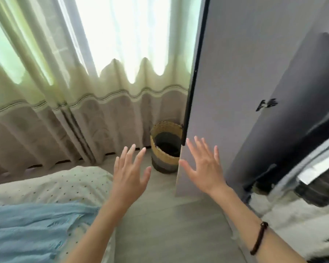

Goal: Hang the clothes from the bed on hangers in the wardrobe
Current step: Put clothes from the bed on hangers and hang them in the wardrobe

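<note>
A person is standing beside the bed point(51, 184) and holding both arms out in front. A dark band point(258, 237) is sitting around the right forearm. The left hand point(130, 174) is floating over the floor with its fingers spread wide and holding nothing. The right hand point(201, 167) is also spread wide and holding nothing, and it is showing in front of the pale wardrobe door point(217, 92); I cannot tell if it is touching the door. On the bed, down at the left, a light blue cloth point(30, 228) is lying in a soft, wrinkled heap on a white cover with little dots. The wardrobe door is standing open at the right, and the dark inside of the wardrobe point(311, 114) is looking too blurry to make out. Past the hands, a round woven basket point(165, 147) is sitting on the gray floor point(160, 224), right next to the door's edge. Behind it all, long pale green and tan curtains point(65, 82) are hanging, with bright light shining through.
</note>
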Tool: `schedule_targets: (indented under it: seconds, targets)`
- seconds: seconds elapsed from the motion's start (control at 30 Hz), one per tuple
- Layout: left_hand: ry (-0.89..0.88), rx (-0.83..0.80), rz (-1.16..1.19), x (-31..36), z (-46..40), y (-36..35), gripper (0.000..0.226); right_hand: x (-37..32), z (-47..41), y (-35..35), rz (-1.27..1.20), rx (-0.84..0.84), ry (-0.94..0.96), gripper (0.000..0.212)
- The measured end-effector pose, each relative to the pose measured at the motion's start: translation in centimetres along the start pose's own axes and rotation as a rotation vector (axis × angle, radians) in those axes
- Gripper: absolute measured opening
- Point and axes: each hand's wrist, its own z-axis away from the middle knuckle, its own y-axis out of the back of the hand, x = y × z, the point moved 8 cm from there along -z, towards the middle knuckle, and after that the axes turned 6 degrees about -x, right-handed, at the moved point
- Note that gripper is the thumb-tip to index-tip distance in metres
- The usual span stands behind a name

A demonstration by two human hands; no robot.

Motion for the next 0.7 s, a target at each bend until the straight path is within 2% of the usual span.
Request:
schedule_targets:
  seconds: [0.1, 0.23, 0.33, 0.53, 0.63, 0.7]
  targets:
    - [-0.117, -0.032, 0.020, 6.6, -4.4, -2.3, 0.062, 7.6, 1.0, 3.6, 0.054, 0.030, -0.154, 0.067]
    - [-0.274, -0.101, 0.064, 15.2, -8.1, -6.2, 0.062, 15.8, 3.2, 7.3, 0.117, 0.095, -0.324, 0.081]
    - [-0.377, -0.201, 0.103, 20.7, -10.0, -9.6, 0.059, 20.8, 5.1, 9.1, 0.156, 0.120, -0.446, 0.081]
    - [-0.580, -0.274, 0.218, 30.3, -16.2, -13.4, 0.078, 28.8, 6.2, 12.8, 0.226, 0.158, -0.652, 0.084]
    - [-0.652, -0.313, 0.263, 34.6, -19.7, -14.5, 0.083, 32.4, 5.1, 14.7, 0.278, 0.183, -0.740, 0.081]
    - [-0.715, -0.328, 0.295, 37.1, -22.1, -15.3, 0.079, 34.6, 4.1, 15.7, 0.293, 0.170, -0.799, 0.070]
